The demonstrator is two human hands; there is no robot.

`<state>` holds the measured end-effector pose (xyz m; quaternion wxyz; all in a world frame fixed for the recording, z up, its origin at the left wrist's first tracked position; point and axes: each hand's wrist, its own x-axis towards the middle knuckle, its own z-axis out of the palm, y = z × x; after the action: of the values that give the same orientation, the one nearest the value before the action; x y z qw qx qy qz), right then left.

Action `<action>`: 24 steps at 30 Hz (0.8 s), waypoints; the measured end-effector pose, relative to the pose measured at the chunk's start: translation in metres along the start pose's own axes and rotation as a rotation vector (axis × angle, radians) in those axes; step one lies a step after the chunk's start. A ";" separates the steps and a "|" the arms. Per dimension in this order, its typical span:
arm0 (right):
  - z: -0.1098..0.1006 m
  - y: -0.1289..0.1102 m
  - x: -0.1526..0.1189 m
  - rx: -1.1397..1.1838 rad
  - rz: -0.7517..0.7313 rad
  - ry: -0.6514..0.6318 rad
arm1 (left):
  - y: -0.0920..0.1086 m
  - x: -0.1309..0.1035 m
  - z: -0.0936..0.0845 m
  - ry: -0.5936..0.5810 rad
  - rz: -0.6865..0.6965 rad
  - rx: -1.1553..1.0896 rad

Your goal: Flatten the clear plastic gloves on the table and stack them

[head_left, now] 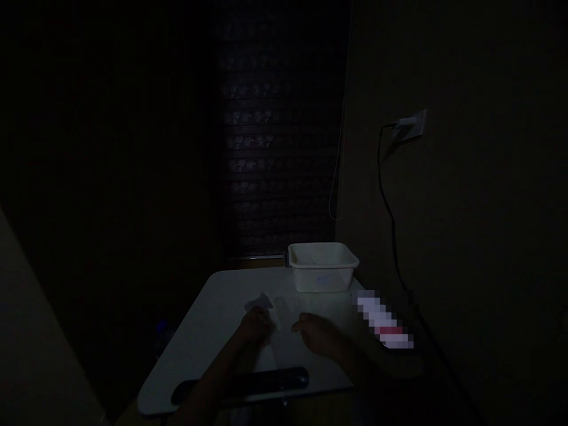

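The light is very dim. My left hand [256,324] is closed over the middle of the white table, its fingers curled at a small greyish piece [261,302] that looks like thin paper or film and sticks out beyond the knuckles. To its right, my right hand [317,334] is closed too, thumb and forefinger pressed together and pointing left. What those fingertips hold, if anything, is too dark to make out. Between the hands a faint pale, see-through strip [283,309] shows against the tabletop; whether either hand touches it I cannot tell.
A white plastic tub [323,278] stands at the table's [199,325] back right. A blurred-out flat object [384,322] lies at the right edge. A dark slot [284,378] runs along the front. A black cable [393,231] hangs from the wall socket [410,126].
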<state>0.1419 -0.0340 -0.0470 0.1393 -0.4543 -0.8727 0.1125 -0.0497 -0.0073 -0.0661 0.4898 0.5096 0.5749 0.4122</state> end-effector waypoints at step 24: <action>0.005 0.034 -0.004 0.027 0.142 0.111 | 0.032 0.004 0.034 0.098 0.051 -0.070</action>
<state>0.1682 -0.0186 -0.0636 0.1852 -0.5184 -0.8277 0.1087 -0.0106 0.0000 -0.0416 0.4678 0.4857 0.5703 0.4690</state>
